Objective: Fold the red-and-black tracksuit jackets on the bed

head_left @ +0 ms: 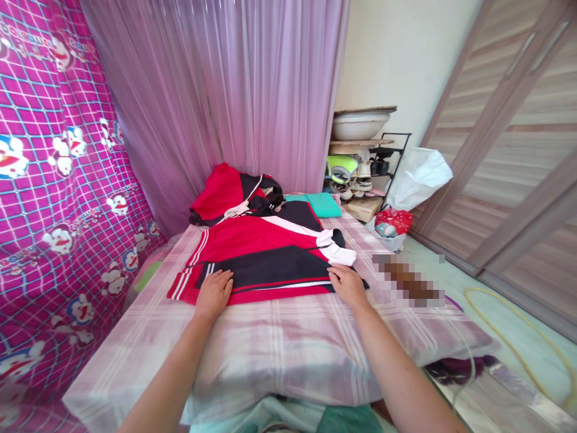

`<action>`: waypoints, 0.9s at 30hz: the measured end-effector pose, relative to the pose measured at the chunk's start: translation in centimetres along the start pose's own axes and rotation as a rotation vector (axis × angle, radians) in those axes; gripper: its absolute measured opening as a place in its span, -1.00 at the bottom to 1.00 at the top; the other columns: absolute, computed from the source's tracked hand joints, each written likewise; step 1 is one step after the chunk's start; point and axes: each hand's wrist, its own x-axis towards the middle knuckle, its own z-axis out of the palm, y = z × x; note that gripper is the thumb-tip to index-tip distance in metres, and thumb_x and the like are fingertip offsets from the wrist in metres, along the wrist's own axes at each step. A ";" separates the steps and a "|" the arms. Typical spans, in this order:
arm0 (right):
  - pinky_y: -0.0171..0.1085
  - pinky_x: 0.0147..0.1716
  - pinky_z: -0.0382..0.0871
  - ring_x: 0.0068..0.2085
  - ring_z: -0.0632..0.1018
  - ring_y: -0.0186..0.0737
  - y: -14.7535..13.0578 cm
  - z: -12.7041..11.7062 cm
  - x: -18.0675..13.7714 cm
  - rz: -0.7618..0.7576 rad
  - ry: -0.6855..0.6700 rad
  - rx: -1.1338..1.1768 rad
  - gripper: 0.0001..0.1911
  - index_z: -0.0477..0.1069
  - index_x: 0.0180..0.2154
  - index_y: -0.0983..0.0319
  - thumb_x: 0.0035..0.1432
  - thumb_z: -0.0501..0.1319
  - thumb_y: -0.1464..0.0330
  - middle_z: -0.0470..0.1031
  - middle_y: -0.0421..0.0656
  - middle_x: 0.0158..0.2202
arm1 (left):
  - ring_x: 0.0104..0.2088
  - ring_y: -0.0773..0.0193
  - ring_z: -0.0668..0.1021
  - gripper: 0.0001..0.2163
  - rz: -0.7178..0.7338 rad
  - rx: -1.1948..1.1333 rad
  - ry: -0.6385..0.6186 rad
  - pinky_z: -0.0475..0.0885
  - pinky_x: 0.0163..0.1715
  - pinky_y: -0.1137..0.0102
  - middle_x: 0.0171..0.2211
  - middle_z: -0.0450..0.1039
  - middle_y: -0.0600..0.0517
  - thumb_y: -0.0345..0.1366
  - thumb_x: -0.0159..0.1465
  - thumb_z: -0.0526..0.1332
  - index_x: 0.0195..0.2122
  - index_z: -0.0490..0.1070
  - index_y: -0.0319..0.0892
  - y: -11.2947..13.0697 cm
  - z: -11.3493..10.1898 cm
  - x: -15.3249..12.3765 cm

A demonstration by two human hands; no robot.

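A red, black and white jacket (270, 267) lies spread over the plaid-covered surface in front of me, its white-striped red edge at the left and white part at the right. My left hand (216, 291) rests on its near left part, fingers stretched out over the black fabric. Near the right end, my right hand (347, 285) lies on the near edge, its fingers extended over the cloth. Behind this jacket is a crumpled heap of red and black clothing (220, 192), and a folded turquoise cloth (325, 204) sits to its right.
The plaid cover (270, 343) drapes over the near edge. Pink patterned fabric (85, 198) hangs at the left and a purple curtain (270, 90) behind. A shoe rack (399, 159), bags (390, 225) and a wardrobe (509, 144) stand right; a yellow cord (500, 328) lies on the floor.
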 end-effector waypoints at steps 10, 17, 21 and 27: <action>-0.14 0.05 0.44 -0.05 0.60 -0.13 -0.4 -0.1 -0.3 0.066 0.006 -0.020 -0.70 0.63 -0.23 0.14 0.17 0.11 0.40 0.62 -0.11 -0.06 | 0.15 0.00 0.48 -0.59 -0.007 -0.017 -0.003 0.33 0.19 0.01 0.06 0.54 -0.09 -0.12 0.37 -0.04 0.03 0.52 -0.13 0.3 -0.3 -0.1; -0.14 0.03 0.43 -0.06 0.59 -0.13 0.0 0.1 -0.4 0.056 -0.003 -0.022 -0.69 0.63 -0.23 0.14 0.17 0.09 0.38 0.63 -0.11 -0.08 | 0.16 -0.01 0.47 -0.59 -0.012 -0.005 -0.006 0.33 0.19 0.01 0.07 0.53 -0.08 -0.12 0.38 -0.03 0.05 0.51 -0.12 0.5 -0.3 -0.3; -0.16 -0.03 0.42 -0.09 0.60 -0.10 -0.1 -0.3 -0.4 0.092 0.021 -0.072 -0.66 0.62 -0.21 0.19 0.19 0.06 0.38 0.62 -0.06 -0.08 | 0.16 0.02 0.47 -0.59 -0.017 0.005 -0.014 0.31 0.20 0.04 0.09 0.52 -0.08 -0.14 0.39 -0.03 0.08 0.48 -0.14 0.8 -0.5 -0.4; -0.20 -0.32 0.30 -0.26 0.58 -0.07 -0.9 -2.2 -0.7 0.349 0.059 -0.376 -0.66 0.60 -0.13 0.22 0.25 0.08 0.28 0.63 0.00 -0.25 | 0.16 0.02 0.46 -0.58 -0.029 0.009 -0.019 0.30 0.21 0.06 0.09 0.52 -0.10 -0.17 0.39 -0.03 0.11 0.45 -0.19 1.1 -0.8 -0.4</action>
